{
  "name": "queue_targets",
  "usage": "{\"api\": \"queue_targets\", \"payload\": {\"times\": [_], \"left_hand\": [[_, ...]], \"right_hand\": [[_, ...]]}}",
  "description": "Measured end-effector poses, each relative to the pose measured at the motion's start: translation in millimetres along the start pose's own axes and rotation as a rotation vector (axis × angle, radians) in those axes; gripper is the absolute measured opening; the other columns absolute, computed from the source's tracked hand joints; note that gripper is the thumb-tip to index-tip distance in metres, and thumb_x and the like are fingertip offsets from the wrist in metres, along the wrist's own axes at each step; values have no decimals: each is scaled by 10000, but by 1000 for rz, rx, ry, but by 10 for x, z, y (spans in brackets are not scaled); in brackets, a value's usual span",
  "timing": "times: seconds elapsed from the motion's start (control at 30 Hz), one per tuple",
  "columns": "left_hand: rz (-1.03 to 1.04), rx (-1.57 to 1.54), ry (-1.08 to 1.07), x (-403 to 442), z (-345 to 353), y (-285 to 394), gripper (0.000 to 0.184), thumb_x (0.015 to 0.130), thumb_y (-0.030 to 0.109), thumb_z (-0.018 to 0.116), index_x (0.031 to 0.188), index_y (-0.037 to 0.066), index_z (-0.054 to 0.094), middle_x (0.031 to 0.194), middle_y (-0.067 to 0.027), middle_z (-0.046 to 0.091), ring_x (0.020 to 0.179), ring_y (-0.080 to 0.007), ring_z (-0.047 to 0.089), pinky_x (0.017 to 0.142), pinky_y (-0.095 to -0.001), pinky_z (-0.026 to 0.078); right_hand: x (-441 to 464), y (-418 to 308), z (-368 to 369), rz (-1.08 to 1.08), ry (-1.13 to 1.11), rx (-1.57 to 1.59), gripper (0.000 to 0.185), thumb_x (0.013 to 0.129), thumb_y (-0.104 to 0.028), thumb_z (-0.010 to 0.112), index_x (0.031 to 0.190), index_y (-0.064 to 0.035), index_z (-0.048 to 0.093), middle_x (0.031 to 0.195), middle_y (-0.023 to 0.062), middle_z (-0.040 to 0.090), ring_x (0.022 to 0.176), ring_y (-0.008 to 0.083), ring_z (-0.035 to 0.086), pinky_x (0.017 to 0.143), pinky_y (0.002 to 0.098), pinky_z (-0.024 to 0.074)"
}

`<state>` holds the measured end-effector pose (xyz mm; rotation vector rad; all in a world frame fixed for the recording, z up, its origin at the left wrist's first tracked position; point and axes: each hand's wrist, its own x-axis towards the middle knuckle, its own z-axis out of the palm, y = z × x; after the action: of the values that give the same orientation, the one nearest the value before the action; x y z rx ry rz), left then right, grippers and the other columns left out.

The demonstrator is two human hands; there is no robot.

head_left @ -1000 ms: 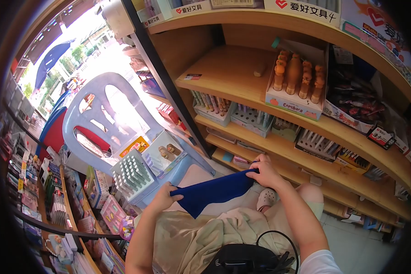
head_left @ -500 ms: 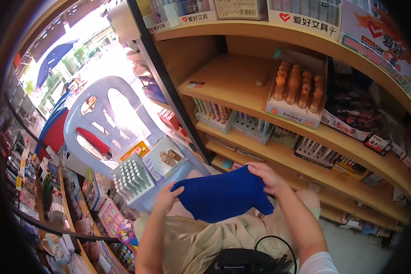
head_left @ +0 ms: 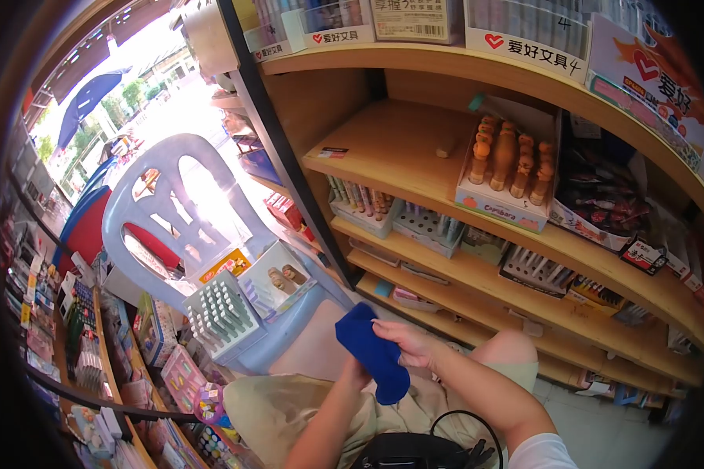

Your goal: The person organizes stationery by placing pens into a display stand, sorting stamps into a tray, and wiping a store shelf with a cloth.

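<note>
A dark blue cloth (head_left: 374,352), folded into a narrower bundle, is held above my lap. My right hand (head_left: 405,341) pinches its right side, thumb and fingers closed on the fabric. At the cloth's lower left, my left hand (head_left: 357,373) is against it from behind, its fingers mostly hidden by the fabric. Below the hands lie the beige shorts (head_left: 289,410) and a black bag (head_left: 407,445) with a cable.
A blue plastic chair (head_left: 285,313) ahead holds a box of grey-white pens (head_left: 223,316) and a display box (head_left: 278,277). Wooden shelves (head_left: 391,168) with a Capybara pen box (head_left: 501,207) stand at the right. Crowded stationery shelves (head_left: 105,344) line the left.
The blue cloth was stretched wide between both hands and is now folded smaller and more upright. My hands have come closer together, the right one moving left and down, the left one right and down.
</note>
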<state>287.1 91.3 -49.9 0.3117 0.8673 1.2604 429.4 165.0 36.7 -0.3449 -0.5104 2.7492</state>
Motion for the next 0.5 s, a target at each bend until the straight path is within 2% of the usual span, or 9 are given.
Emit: {"api": "queue_targets", "payload": {"times": [0.07, 0.1, 0.2, 0.23, 0.27, 0.3, 0.37, 0.43, 0.5], "left_hand": [[7, 144, -11, 44, -119, 119, 378, 908, 330, 522, 1190, 78, 527, 1080, -58, 610, 955, -168, 609, 822, -312, 514], [8, 143, 68, 12, -144, 165, 317, 900, 256, 535, 1153, 66, 552, 1041, -61, 621, 923, -170, 618, 805, -307, 520], [58, 49, 37, -84, -179, 338, 271, 888, 193, 536, 1116, 50, 571, 1031, -74, 625, 907, -186, 622, 805, -307, 519], [144, 135, 17, -13, -279, 313, 273, 887, 191, 531, 1111, 41, 573, 1046, -84, 620, 931, -197, 615, 813, -315, 516], [231, 219, -6, 100, -430, 265, 276, 885, 190, 527, 1106, 31, 575, 1061, -94, 616, 955, -208, 608, 821, -323, 513], [574, 730, -234, 231, -590, 277, 380, 892, 226, 517, 1210, 17, 514, 1151, -118, 576, 1027, -237, 580, 870, -346, 496], [689, 902, -279, 222, -607, 190, 407, 895, 249, 513, 1230, 18, 494, 1173, -123, 562, 1049, -244, 567, 888, -357, 484], [539, 778, -326, 121, -478, 121, 434, 898, 271, 509, 1249, 19, 474, 1195, -128, 548, 1071, -251, 554, 907, -369, 471], [369, 576, -361, -11, -294, 63, 461, 901, 294, 505, 1269, 20, 454, 1216, -132, 534, 1094, -258, 541, 925, -381, 458]], "right_hand": [[-4, 32, -26, 52, 0, -37, 288, 955, -214, 478, 1192, -52, 465, 1000, 55, 609, 836, 145, 652, 696, 267, 571], [-48, 17, 90, 89, 74, -82, 306, 945, -231, 506, 1205, -77, 457, 986, 20, 607, 760, 103, 637, 588, 218, 542], [-85, 33, 104, 124, 96, -236, 391, 928, -270, 541, 1268, -107, 436, 971, -16, 599, 683, 54, 590, 482, 178, 445], [-105, 38, 99, 157, 97, -301, 586, 911, -304, 570, 1400, -107, 315, 1088, -33, 571, 866, 7, 565, 533, 138, 453], [-121, 46, 126, 201, 144, -344, 591, 910, -302, 571, 1404, -111, 309, 1085, -44, 568, 879, 2, 558, 554, 147, 461], [-95, 94, 131, 216, 155, -343, 585, 914, -291, 566, 1403, -103, 307, 1078, -38, 573, 872, 9, 569, 567, 162, 476], [-52, 164, 130, 234, 110, -299, 552, 921, -265, 554, 1389, -89, 320, 1064, -24, 584, 858, 26, 589, 593, 191, 503], [-34, 173, 127, 240, -6, -214, 499, 928, -238, 541, 1361, -76, 352, 1048, -9, 595, 846, 48, 608, 619, 220, 524], [-55, 132, 145, 222, 15, -221, 429, 934, -212, 529, 1314, -68, 392, 1035, 2, 603, 837, 65, 621, 634, 227, 532]]}}
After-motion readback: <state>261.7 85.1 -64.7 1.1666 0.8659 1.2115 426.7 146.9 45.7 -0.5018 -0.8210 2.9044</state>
